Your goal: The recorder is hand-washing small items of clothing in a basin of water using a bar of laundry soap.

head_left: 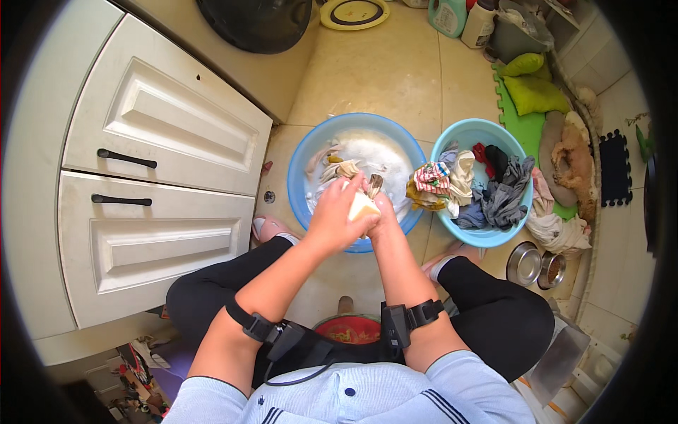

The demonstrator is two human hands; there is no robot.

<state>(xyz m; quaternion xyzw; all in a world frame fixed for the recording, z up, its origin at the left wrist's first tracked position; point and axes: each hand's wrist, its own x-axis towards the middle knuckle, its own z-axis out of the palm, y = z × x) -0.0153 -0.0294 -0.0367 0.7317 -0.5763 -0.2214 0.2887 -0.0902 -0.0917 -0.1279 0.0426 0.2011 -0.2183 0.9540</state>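
2 hands meet over the near rim of the blue basin (pixel 304 169), which sits on the tiled floor (pixel 381 78) between the person's knees. The left hand (pixel 337 215) is closed around a pale bar of soap (pixel 363 206), its fingers wrapped over the top so only the bar's lower corner shows. The right hand (pixel 381 212) presses in from the other side, fingers curled on a small beige garment (pixel 373 185) that pokes up between the palms; how much cloth it grips I cannot tell, since the left hand covers most of it.

More beige cloth (pixel 337 168) lies in the sudsy white water at the basin's left, well within reach. Just to the right, touching the basin's rim, stands a lighter blue tub (pixel 487 237) heaped with mixed laundry (pixel 487 187): striped, grey, white and red pieces.

To do this rubbing well, my judgement is that the cloth should stay stretched flat across the right palm, so the bar runs over the fabric rather than over bunched folds. Keeping both hands above the water lets drips and suds fall into the basin, not onto the floor. A wet bar slips easily, so a full wrap of the fingers with short strokes suits better than long sweeps. Turning the garment between strokes would reach both faces.
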